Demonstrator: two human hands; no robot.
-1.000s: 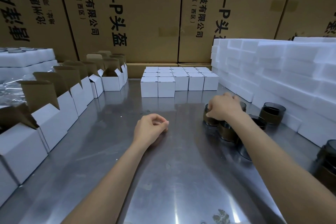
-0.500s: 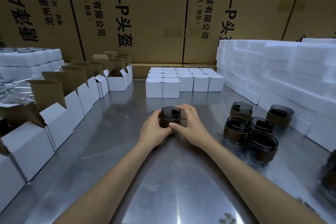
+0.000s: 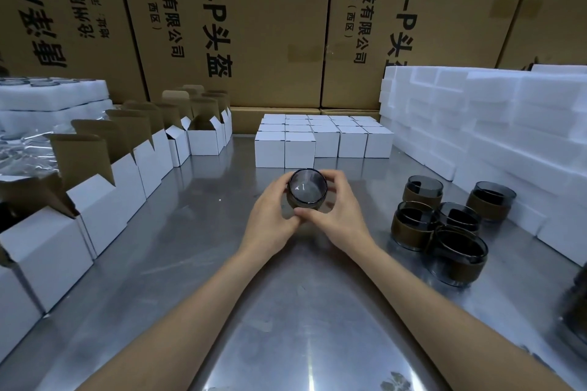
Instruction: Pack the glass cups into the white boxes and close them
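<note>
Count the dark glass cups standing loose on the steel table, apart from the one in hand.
4 dark glass cups with brown bands stand right of the hands: back-left, back-right, front-left, middle. A wider dark glass bowl sits in front; more glassware may hide at the right edge.

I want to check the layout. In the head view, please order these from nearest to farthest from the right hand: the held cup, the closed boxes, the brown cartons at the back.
1. Held cup: in the right hand's grip, shared with the left hand.
2. Closed boxes: just behind the hands, mid-table.
3. Brown cartons: at the back wall, behind the boxes.
</note>
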